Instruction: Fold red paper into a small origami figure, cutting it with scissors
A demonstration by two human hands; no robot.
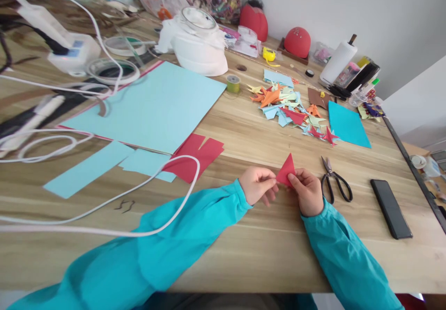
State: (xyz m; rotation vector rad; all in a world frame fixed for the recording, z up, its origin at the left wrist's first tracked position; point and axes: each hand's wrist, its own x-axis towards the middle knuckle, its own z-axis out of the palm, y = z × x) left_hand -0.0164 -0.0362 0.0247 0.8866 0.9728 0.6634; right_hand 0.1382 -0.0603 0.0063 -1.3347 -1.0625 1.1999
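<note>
A small folded red paper triangle (286,169) is held up just above the wooden table, its point upward. My right hand (308,191) pinches its lower right edge between thumb and fingers. At its left corner, the closed thumb and forefinger of my left hand (259,185) grip the paper; the other fingers curl below, slightly blurred. Black-handled scissors (335,180) lie beside my right hand, blades pointing away. Beyond my hands is a pile of folded paper pieces (278,98) in orange, blue, red and pale yellow.
Light blue sheets (156,105), blue strips (88,168) and red paper (198,156) lie left. A white cable (167,228) loops over my left sleeve. A black phone (390,208) lies right; a thread spool (233,84) and teal paper (348,124) sit farther back.
</note>
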